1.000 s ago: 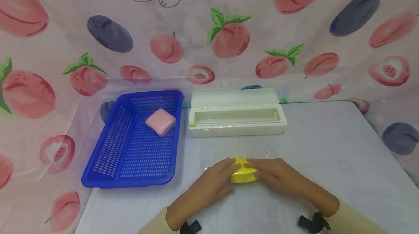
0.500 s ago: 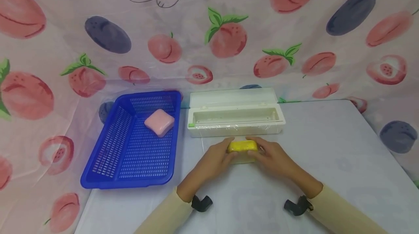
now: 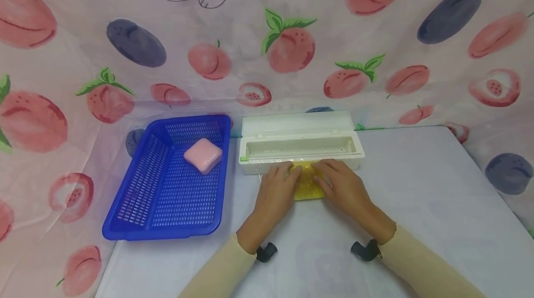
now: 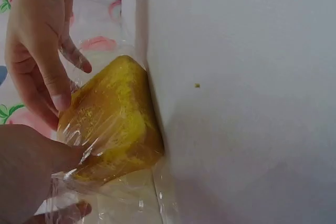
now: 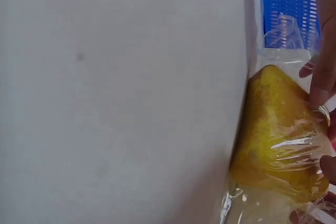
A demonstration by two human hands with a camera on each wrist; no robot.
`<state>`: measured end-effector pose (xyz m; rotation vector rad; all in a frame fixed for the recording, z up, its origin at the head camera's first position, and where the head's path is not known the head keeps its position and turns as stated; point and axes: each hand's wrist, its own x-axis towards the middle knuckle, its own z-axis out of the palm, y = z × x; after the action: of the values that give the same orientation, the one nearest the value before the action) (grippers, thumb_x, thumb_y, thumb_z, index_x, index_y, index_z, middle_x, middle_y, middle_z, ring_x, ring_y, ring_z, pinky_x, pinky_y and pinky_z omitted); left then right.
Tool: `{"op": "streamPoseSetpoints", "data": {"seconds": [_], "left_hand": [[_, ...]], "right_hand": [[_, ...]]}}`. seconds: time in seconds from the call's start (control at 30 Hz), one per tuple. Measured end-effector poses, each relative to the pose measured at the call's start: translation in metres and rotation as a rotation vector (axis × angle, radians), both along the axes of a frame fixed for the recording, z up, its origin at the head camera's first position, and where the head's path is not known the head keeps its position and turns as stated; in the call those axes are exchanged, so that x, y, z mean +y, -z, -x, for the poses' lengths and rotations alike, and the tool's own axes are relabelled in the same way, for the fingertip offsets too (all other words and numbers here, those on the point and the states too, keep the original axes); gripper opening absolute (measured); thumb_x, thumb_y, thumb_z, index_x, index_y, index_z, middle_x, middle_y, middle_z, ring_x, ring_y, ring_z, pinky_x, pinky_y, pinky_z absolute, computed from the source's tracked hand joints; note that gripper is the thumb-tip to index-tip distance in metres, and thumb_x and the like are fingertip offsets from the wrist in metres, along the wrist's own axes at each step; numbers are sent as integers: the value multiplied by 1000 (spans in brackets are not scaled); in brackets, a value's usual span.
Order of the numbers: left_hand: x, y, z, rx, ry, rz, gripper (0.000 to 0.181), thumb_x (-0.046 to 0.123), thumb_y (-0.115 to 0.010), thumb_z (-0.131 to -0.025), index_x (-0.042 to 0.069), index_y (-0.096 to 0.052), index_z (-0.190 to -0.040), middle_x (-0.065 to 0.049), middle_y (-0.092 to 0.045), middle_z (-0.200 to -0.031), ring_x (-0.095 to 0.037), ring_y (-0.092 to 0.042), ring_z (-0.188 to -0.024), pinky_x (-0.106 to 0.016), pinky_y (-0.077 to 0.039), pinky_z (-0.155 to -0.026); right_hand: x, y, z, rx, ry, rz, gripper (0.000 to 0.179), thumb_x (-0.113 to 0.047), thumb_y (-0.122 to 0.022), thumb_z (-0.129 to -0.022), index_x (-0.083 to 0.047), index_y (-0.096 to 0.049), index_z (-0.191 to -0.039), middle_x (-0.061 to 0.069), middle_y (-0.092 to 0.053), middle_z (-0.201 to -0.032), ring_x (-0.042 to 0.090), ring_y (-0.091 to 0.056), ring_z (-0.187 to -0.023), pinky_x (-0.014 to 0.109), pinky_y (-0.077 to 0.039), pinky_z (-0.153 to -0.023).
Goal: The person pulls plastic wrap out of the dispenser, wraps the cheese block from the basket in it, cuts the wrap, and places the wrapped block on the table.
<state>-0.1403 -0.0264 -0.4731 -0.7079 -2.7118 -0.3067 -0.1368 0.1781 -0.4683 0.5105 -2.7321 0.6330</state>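
A yellow block with rounded edges lies under clear cling film, which clings to it in shiny wrinkles. It sits right in front of the white cling film dispenser, between both hands. My left hand holds its left side, the thumb pressing the film on its face in the left wrist view. From the other side my right hand grips it, thumb at the face and fingers towards the dispenser. Some of the fingers are hidden behind the block and film.
The dispenser's lid stands up at the back, with a green slider at its left end. On the left, a blue basket holds a pink pillow-shaped block. A fruit-print cloth hangs behind the white table.
Both hands have moved forward with the yellow block, from mid-table up to the dispenser's front. The block has been turned over, and film now covers its visible face.
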Motion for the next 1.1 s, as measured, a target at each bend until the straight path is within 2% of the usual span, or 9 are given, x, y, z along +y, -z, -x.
{"op": "streamPoseSetpoints", "data": {"seconds": [0.23, 0.33, 0.43, 0.53, 0.6, 0.7, 0.8, 0.93, 1.1], "left_hand": [[-2, 3, 4, -46, 78, -57, 37, 19, -63, -102, 17, -61, -139, -4, -58, -137, -25, -64, -117, -36, -59, -87], [-4, 1, 4, -78, 79, -61, 41, 20, -64, -101, 18, -60, -142, -3, -58, -139, -24, -64, -118, -36, -58, -91], [-9, -2, 2, -118, 86, -78, 46, 22, -66, -100, 17, -57, -145, -3, -57, -144, -23, -60, -128, -36, -54, -103], [-17, -4, -3, -149, 74, -144, 48, 22, -65, -100, 13, -56, -147, -5, -57, -147, -24, -56, -135, -39, -47, -112], [-22, -4, -7, -162, 16, -218, 44, 22, -62, -101, 10, -58, -143, -7, -59, -143, -25, -55, -134, -41, -47, -112], [-29, -3, -13, -175, -132, -384, 36, 22, -59, -102, 5, -59, -135, -10, -62, -129, -28, -54, -122, -42, -48, -102], [-35, 2, -15, -183, -299, -570, 35, 23, -59, -102, 3, -52, -130, -13, -53, -120, -29, -46, -115, -43, -43, -95], [-42, 11, -10, -224, -417, -794, 55, 22, -61, -102, 1, -34, -145, -20, -38, -137, -33, -35, -131, -50, -33, -111], [-48, 22, 7, -348, -460, -988, 76, 31, -56, -105, 2, -12, -159, -22, -20, -160, -37, -17, -154, -56, -16, -126]], "right_hand": [[0, 3, 2, -13, -37, 16, 36, -17, -73, -95, -10, -68, -129, 6, -66, -124, 24, -69, -110, 41, -60, -91], [0, 4, 2, -31, -34, 10, 38, -19, -73, -95, -9, -67, -131, 6, -65, -126, 25, -69, -112, 42, -60, -91], [1, 1, 2, -50, -27, -17, 41, -23, -73, -96, -10, -65, -133, 7, -65, -130, 26, -68, -115, 44, -59, -92], [2, -5, 1, -24, -23, -38, 44, -27, -73, -95, -10, -65, -135, 7, -67, -132, 29, -66, -120, 47, -56, -97], [2, -10, 1, 33, -20, -39, 44, -28, -74, -94, -11, -66, -133, 8, -68, -131, 31, -64, -121, 50, -55, -98], [-4, -18, 3, 103, -21, -11, 42, -29, -74, -94, -12, -67, -131, 10, -70, -129, 32, -63, -121, 53, -54, -97], [-17, -28, 7, 94, -30, 28, 41, -33, -69, -97, -14, -67, -132, 9, -69, -130, 31, -63, -122, 53, -54, -97], [-40, -42, 18, -49, -53, 95, 43, -42, -58, -103, -16, -64, -136, 7, -67, -135, 29, -61, -128, 53, -50, -105], [-77, -56, 42, -305, -86, 175, 51, -52, -49, -104, -16, -63, -138, 4, -65, -140, 27, -57, -135, 51, -46, -112]]}}
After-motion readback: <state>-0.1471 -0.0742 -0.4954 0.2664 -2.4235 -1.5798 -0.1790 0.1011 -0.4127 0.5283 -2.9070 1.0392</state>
